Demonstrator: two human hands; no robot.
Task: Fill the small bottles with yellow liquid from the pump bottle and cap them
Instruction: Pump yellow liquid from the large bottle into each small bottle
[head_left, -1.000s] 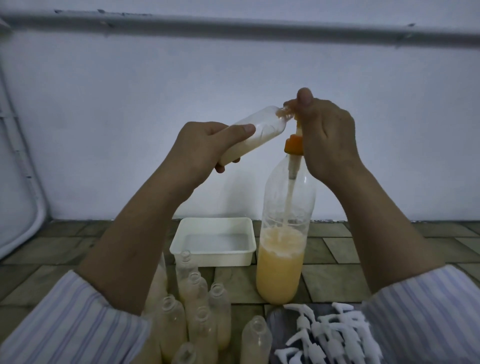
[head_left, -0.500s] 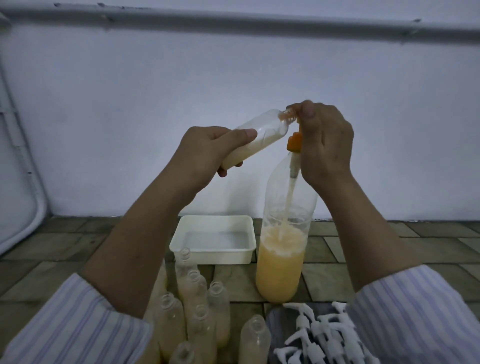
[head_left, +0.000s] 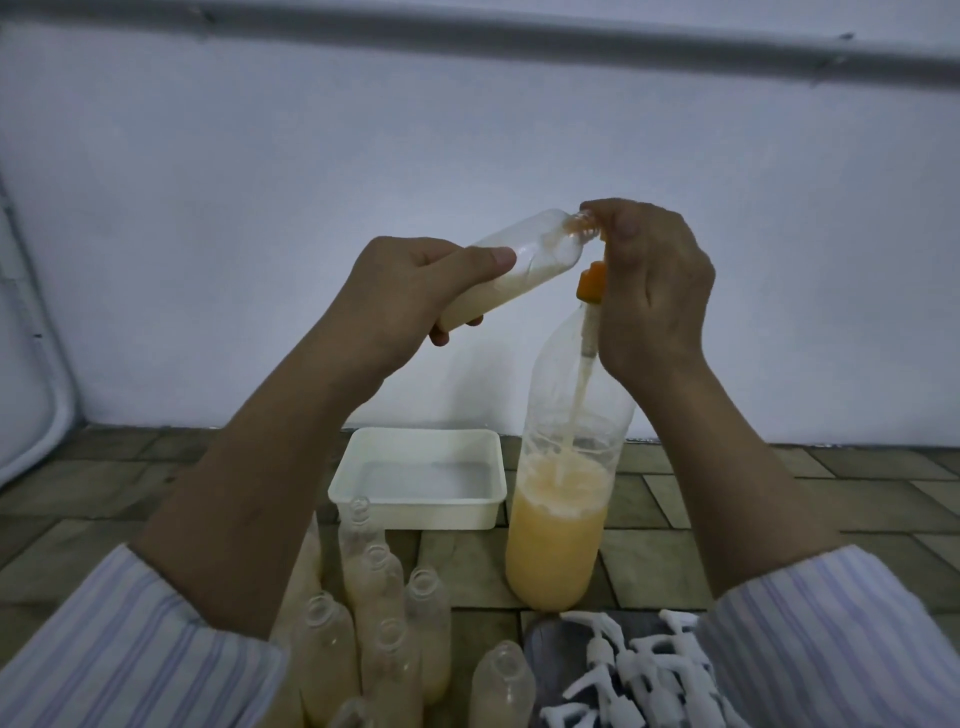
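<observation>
My left hand (head_left: 410, 291) grips a small bottle (head_left: 524, 265) tilted, its mouth by the pump bottle (head_left: 566, 499) top. My right hand (head_left: 654, 291) curls over the pump head, hiding it; only the orange collar (head_left: 592, 283) shows.

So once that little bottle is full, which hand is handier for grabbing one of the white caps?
The right hand, probably. The white caps lie low on its side, below its arm, and it only presses the pump bottle. The left hand grips the small bottle, tilted and partly filled.
</observation>
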